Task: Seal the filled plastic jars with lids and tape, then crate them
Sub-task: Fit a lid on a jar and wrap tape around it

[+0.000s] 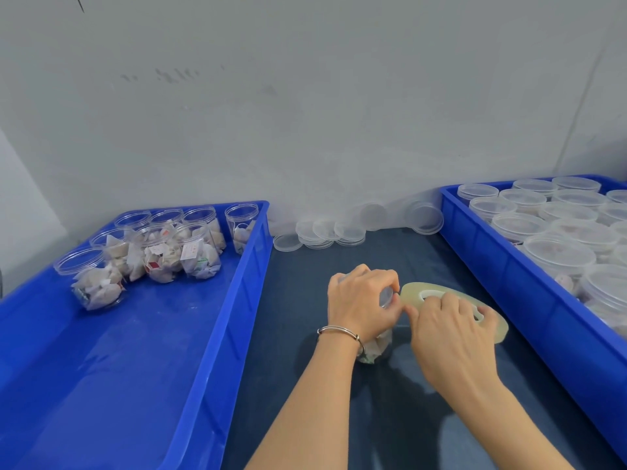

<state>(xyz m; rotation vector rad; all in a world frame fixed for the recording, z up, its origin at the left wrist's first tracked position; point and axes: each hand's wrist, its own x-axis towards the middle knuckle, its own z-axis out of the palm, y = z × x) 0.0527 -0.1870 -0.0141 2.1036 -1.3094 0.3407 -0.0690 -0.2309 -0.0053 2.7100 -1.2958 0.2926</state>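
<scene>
Head view shows many lidded clear plastic jars (556, 256) in the right blue plastic crate (502, 266), open filled jars (200, 252) waiting in the left blue crate (210, 368), the left hand (361, 305) curled around one lidded jar (376, 347) standing on the dark mat (298, 300), and the right hand (451, 337) gripping a pale translucent tape roll (454, 296) against its rim.

A clear plastic jar filled with pale tea-bag packets (376, 347) is standing on the dark mat between two blue plastic crates (217, 334), mostly hidden. A wide yellowish roll of clear tape (451, 293) is lying tilted just beside its lidded top. Loose clear round lids (325, 232) are lying by the wall.
</scene>
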